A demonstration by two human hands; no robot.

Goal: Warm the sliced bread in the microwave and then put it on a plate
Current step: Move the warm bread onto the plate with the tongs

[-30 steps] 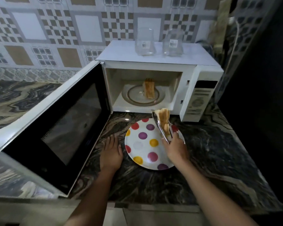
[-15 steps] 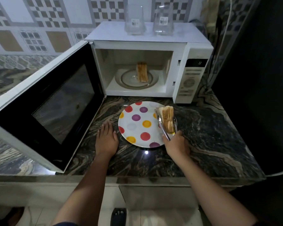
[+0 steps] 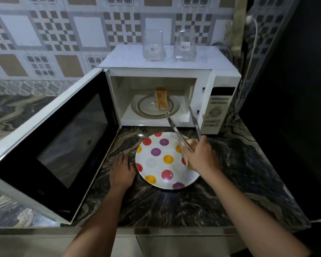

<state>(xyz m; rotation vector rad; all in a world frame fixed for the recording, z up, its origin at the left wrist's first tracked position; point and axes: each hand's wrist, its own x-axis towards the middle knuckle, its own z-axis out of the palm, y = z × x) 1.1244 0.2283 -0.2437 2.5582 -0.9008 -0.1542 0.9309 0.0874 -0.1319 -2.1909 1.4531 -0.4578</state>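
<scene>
A white microwave (image 3: 174,73) stands at the back with its door (image 3: 50,140) swung wide to the left. Several bread slices (image 3: 162,98) stand on edge on the glass turntable (image 3: 146,106) inside. In front lies a polka-dot plate (image 3: 161,164). My right hand (image 3: 202,154) grips metal tongs (image 3: 182,127), whose spread tips point into the microwave opening and hold nothing. Bread (image 3: 190,142) lies on the plate's right side, mostly hidden under that hand. My left hand (image 3: 121,169) rests flat on the counter just left of the plate.
Two clear glass jars (image 3: 153,46) (image 3: 184,45) stand on top of the microwave. The dark marbled counter (image 3: 239,173) extends right and toward me. A white cable (image 3: 252,52) hangs by the dark wall on the right. The open door fills the left side.
The tongs let go of the bread slices on the plate's right side, opened, and moved forward toward the microwave opening. My left hand stayed flat on the counter.
</scene>
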